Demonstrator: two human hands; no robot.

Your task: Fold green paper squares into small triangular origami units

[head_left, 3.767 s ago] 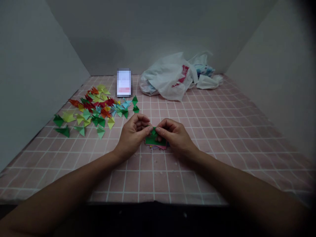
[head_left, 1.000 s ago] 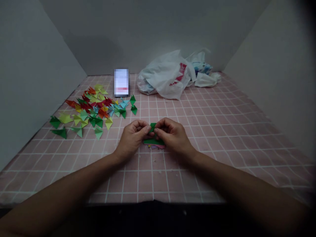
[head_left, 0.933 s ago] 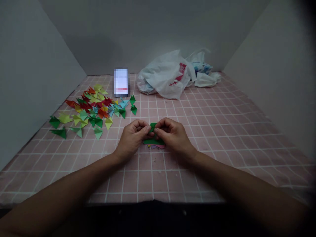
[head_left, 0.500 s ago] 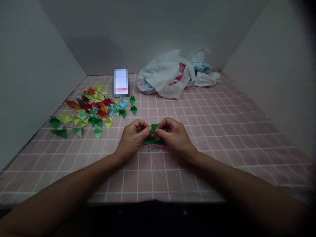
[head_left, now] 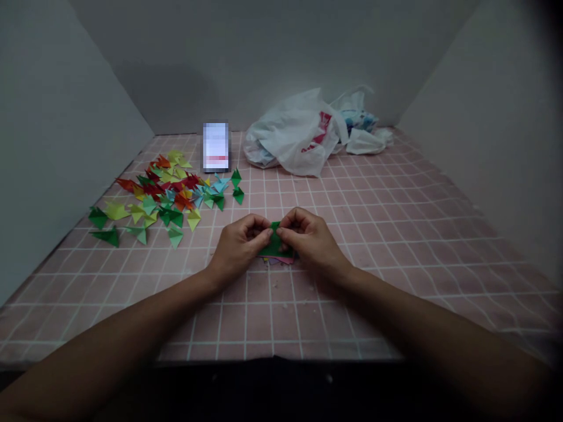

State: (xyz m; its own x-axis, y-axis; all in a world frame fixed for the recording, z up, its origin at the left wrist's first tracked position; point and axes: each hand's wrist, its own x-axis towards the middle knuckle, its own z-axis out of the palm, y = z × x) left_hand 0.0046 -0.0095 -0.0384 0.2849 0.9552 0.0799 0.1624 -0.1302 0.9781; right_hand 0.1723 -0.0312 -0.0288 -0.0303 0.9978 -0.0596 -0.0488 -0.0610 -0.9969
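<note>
My left hand (head_left: 240, 243) and my right hand (head_left: 313, 241) meet over the middle of the table. Thumbs and fingers of both pinch a small piece of green origami paper (head_left: 275, 231), one hand on each side. My fingers cover much of it, so its folds are hard to make out. Beneath lies a stack of coloured paper (head_left: 288, 259), with a green sheet on top and pink, purple and yellow edges showing at the front.
Many folded paper cranes (head_left: 175, 215) in green, yellow, red, orange and blue spread over the left side. A lit phone (head_left: 215, 146) stands behind them, its screen blurred. White plastic bags (head_left: 292, 132) lie at the back. The tablecloth (head_left: 396, 234) is pink with a white grid.
My fingertips have shifted slightly around the green paper, my right hand rising a touch. Both hands keep their pinch, and the things around them stay put.
</note>
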